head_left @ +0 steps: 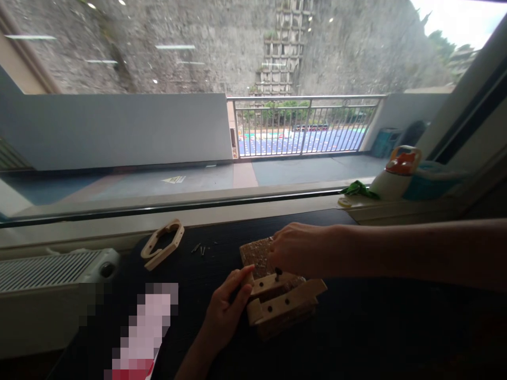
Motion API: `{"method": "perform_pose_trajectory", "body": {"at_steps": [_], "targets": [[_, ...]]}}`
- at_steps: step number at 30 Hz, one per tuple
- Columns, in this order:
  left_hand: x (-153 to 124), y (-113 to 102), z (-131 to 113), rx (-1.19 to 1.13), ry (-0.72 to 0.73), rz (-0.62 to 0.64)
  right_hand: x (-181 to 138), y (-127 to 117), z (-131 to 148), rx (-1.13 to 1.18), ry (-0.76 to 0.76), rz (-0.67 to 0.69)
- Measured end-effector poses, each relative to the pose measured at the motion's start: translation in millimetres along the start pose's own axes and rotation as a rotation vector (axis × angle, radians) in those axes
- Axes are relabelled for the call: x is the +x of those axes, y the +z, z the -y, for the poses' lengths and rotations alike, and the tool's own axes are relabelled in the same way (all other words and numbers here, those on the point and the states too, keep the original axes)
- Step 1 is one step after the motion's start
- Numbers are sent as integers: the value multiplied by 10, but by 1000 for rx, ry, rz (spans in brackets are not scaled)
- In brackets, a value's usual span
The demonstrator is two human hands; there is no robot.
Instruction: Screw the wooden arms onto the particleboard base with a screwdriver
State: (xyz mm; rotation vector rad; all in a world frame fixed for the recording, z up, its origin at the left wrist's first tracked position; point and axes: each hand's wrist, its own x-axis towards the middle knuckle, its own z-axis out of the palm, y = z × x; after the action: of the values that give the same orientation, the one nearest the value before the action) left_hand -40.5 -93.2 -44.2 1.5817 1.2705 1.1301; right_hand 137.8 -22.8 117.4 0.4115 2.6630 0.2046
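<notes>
A pale wooden piece [285,302] with dark holes lies on a speckled brown block [255,253] on the dark table. My left hand [227,301] pinches the left end of the wooden piece between thumb and fingers. Above the block, my right hand [297,248] is closed, its fingertips turned down and mostly hidden; whatever they hold cannot be made out. Just below that hand, a dark-headed screw [278,273] stands up from the wood. Farther left lies a second wooden piece [163,245], shaped like an open frame, and near it are several small loose screws [203,250].
A window sill [225,211] runs behind the table [222,237]. On it at right are a green cloth [358,189], a tape roll [344,201], a white jug with an orange top [396,174] and a teal basket [431,179]. A radiator [55,269] stands at left.
</notes>
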Motion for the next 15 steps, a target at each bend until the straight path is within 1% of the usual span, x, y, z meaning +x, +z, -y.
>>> {"method": "perform_pose_trajectory", "body": {"at_steps": [2, 4, 7, 9, 12, 14, 15], "targets": [[3, 4, 5, -2, -5, 1, -16, 38, 4, 43, -1, -25], [12, 5, 18, -3, -13, 3, -45, 67, -8, 91, 38, -35], [29, -7, 42, -11, -44, 9, -109, 104, -59, 166, 184, -76], [19, -17, 48, -37, -75, 13, -148, 151, -86, 237, 278, -144], [-85, 4, 18, -118, -92, -11, -154, 280, -55, 316, 360, -261], [-209, 61, -29, -122, -89, -59, -122, 387, 17, 400, 355, -354], [-273, 100, -58, -83, -116, -94, -102, 438, 60, 430, 346, -395]]}}
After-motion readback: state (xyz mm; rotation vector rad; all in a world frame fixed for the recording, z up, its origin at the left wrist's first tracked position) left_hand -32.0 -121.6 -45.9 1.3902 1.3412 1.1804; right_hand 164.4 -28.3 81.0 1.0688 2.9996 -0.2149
